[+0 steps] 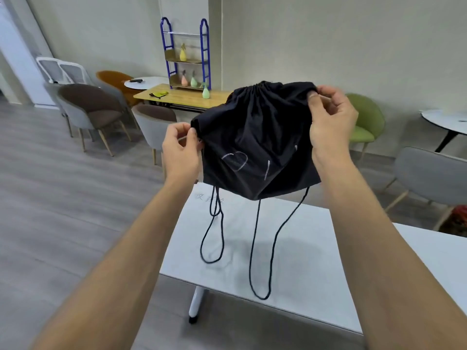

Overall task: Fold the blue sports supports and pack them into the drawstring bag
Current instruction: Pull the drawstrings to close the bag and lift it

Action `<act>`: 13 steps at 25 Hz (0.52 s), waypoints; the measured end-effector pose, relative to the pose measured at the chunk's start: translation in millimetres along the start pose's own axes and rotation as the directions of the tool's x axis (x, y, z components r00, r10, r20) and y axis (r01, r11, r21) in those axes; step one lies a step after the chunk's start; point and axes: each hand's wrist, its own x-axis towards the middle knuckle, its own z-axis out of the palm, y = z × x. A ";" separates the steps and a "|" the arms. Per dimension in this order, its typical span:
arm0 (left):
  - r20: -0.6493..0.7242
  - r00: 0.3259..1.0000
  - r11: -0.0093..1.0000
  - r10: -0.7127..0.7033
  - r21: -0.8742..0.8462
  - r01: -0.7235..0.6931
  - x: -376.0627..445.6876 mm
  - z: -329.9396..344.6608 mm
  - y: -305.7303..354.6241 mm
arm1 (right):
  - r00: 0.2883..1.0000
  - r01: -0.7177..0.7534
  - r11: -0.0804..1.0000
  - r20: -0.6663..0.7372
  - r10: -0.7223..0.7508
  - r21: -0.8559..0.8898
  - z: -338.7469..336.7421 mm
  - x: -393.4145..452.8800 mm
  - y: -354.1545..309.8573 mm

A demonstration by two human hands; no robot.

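A black drawstring bag (257, 137) with white chalk marks on its front hangs in the air above the white table (316, 253). My left hand (180, 147) pinches the bag's gathered top edge at its left corner. My right hand (331, 120) pinches the top edge at the right corner. The mouth is puckered between my hands. Two black cord loops (262, 248) dangle from the bag's lower corners down to the tabletop. No blue sports supports are in view; the inside of the bag is hidden.
Faint writing marks the table's far left corner. Beyond it stand grey and brown chairs (93, 109), a wooden table (177, 97) carrying a blue shelf rack (185, 54) with small vases, a green chair (366, 122) and a round table (447, 122) at the right.
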 end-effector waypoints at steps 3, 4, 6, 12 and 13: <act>0.004 1.000 0.999 -0.025 0.021 0.025 16.9 27.3 -24.9 | 1.000 -0.023 1.000 0.018 0.023 -0.003 -9.3 19.1 29.5; 0.008 0.999 0.999 -0.035 0.039 0.035 17.8 32.6 -37.7 | 0.998 -0.046 0.999 0.030 0.046 -0.007 -15.4 19.5 44.7; 0.025 0.998 0.994 -0.064 0.093 0.062 13.9 34.9 -68.4 | 0.994 -0.103 0.993 0.038 0.105 -0.060 -28.4 12.9 78.2; 0.091 0.975 0.915 -0.202 0.372 0.155 -16.5 -12.9 -166.9 | 0.927 -0.351 0.889 0.021 0.373 -0.294 -78.7 -41.7 167.9; 0.102 0.962 0.888 -0.254 0.420 0.190 -16.9 -19.7 -181.0 | 0.903 -0.402 0.852 0.009 0.430 -0.335 -83.3 -47.2 183.1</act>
